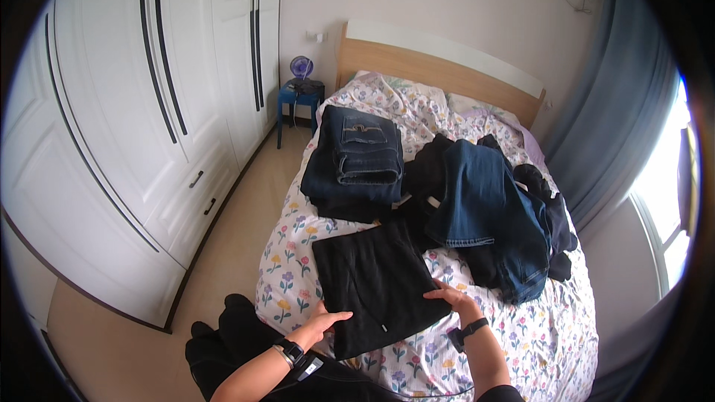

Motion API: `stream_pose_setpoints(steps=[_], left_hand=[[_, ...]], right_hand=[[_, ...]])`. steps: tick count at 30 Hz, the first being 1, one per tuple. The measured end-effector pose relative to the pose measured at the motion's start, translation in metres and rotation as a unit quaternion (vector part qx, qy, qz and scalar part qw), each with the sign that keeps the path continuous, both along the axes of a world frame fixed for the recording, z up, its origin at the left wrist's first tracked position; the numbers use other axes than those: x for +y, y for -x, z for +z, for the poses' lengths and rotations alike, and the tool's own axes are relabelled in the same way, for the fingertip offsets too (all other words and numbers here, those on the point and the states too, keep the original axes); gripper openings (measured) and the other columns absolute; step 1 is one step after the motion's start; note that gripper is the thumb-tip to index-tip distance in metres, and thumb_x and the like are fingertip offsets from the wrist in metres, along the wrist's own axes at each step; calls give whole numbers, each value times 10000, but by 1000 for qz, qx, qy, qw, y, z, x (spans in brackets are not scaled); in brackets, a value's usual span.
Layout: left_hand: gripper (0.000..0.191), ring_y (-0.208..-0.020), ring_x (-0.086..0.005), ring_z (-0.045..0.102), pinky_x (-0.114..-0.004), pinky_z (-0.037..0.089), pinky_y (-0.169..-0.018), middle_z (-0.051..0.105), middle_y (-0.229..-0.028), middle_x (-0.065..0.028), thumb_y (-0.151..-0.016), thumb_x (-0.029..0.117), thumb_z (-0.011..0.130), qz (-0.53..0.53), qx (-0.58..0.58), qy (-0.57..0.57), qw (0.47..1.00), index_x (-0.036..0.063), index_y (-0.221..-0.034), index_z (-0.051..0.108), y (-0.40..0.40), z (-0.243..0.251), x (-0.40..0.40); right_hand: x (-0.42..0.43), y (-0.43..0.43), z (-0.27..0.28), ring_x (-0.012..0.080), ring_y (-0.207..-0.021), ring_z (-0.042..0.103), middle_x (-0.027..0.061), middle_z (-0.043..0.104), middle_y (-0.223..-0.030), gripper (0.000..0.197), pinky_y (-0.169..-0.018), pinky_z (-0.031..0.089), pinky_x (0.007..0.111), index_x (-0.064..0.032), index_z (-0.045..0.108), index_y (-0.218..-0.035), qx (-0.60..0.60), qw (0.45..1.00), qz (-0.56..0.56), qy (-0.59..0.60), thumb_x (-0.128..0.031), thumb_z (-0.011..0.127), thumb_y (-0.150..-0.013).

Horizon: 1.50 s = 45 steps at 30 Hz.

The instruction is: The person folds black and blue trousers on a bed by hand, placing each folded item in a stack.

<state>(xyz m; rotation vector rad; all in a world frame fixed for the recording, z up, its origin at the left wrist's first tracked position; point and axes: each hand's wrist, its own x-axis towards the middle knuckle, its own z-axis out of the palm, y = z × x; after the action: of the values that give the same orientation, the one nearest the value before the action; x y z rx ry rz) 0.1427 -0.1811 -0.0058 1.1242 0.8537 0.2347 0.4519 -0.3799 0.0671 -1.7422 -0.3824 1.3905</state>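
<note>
A folded black garment (380, 285) lies on the flowered bed cover, directly before me. My left hand (324, 324) grips its lower left edge, the thumb on top and the fingers hidden underneath. On the right edge, my right hand (455, 296) holds it the same way, thumb over the cloth. A small light tag shows near its lower edge. Beyond it at the left stands a stack of folded dark trousers, with folded blue jeans (368, 148) on top. To the right, loose blue jeans (480, 195) lie over a heap of black clothes (427, 167).
More black clothing (229, 335) lies at the bed's near left corner. White wardrobes (190, 95) line the left side. A blue stool (301, 97) with a small purple fan (301, 67) stands beside the wooden headboard (435, 61). A grey-blue curtain (614, 95) hangs at the right.
</note>
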Motion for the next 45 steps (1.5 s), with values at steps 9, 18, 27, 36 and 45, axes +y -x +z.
stream_pose_setpoints(steps=[9,18,27,36,45], left_hand=[[342,-1098,-182,602,-286,458,-995,616,-1217,-124,-902,129,614,-47,-104,237,965,-45,-1194,579,34,206,51],[353,-984,-214,673,-294,530,-912,659,-1137,-142,-912,130,580,-100,-214,35,971,-63,-1207,562,-11,309,110],[439,-929,-244,686,-359,554,-812,675,-1086,-130,-887,239,674,-13,-262,-16,965,-31,-1209,547,-108,312,268],[1028,-1415,-323,302,-333,282,-1129,261,-1523,-267,-774,272,763,-42,29,-355,933,-5,-1512,105,-95,83,204],[1200,-1357,-573,-229,-849,14,-904,-220,-1565,-202,-701,646,708,-385,236,-406,795,154,-1549,16,-35,-24,115]], right_hand=[[5,48,114,220,-895,685,126,697,-1039,443,-869,521,256,55,608,-1183,-79,972,-13,-221,-155,658,-796],[70,-1,231,230,-943,688,159,675,-1097,500,-884,538,312,91,549,-1233,28,937,8,-348,-109,661,-789],[251,-93,246,206,-893,679,101,683,-1057,421,-845,534,314,35,578,-1184,-26,921,-79,-380,-161,657,-820],[307,-166,47,297,-1010,599,95,604,-1180,439,-656,547,471,-134,514,-1339,-245,930,-197,-191,-331,540,-948],[321,-71,133,315,-1292,454,91,507,-1382,496,-1028,355,526,-189,530,-1324,-765,611,-87,-185,-309,644,-857]])
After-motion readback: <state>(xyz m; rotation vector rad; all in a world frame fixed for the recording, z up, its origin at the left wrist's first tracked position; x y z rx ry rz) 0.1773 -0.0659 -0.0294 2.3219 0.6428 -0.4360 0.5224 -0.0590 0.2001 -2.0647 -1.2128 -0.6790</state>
